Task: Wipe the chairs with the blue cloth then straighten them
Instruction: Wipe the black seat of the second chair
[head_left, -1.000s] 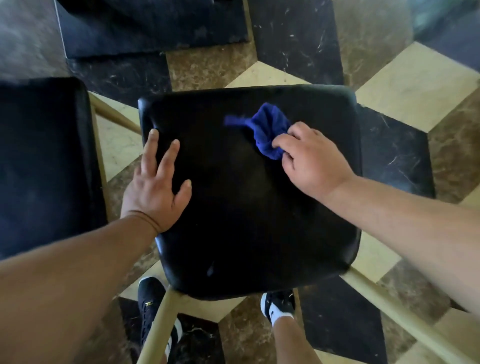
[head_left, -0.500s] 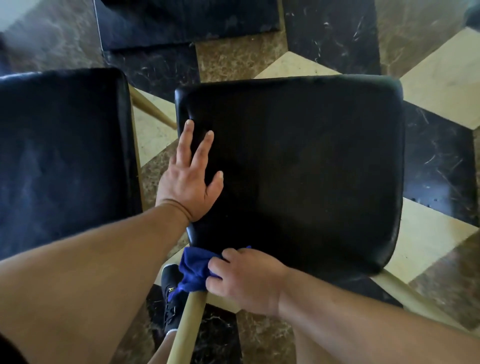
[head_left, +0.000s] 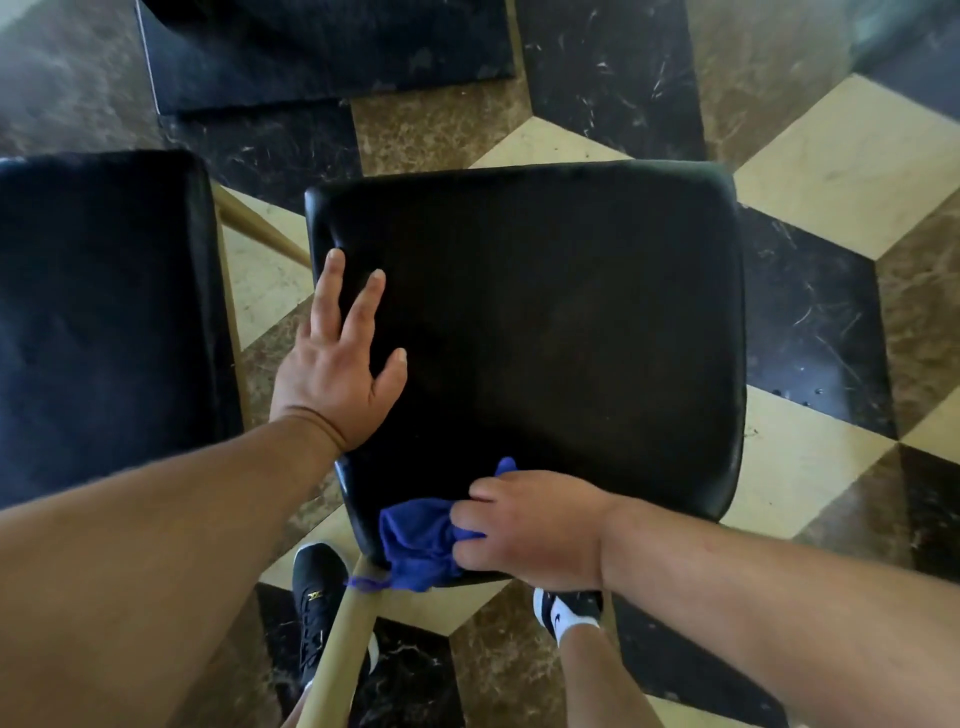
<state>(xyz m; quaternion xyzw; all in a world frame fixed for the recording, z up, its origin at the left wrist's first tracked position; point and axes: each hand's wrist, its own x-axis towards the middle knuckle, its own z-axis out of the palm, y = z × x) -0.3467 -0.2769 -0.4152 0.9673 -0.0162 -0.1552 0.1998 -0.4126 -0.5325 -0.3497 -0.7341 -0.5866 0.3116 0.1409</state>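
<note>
A black padded chair seat (head_left: 561, 332) fills the middle of the view, seen from above. My left hand (head_left: 337, 364) lies flat on its left edge, fingers spread, holding nothing. My right hand (head_left: 530, 530) grips the bunched blue cloth (head_left: 415, 540) and presses it on the seat's near left corner; part of the cloth hangs over the edge by a tan chair leg (head_left: 337, 649). A second black chair seat (head_left: 104, 312) stands just to the left, a narrow gap between the two.
The floor (head_left: 841, 156) is marble in black, brown and cream diamonds. A dark flat panel (head_left: 322, 47) lies at the top. My two feet in black shoes (head_left: 317, 603) stand under the near edge of the seat. Tan wooden legs stick out from both chairs.
My right hand swept the cloth from the seat's far middle down to the near left corner, then nudged it slightly right along the near edge. The left hand stayed flat on the seat.
</note>
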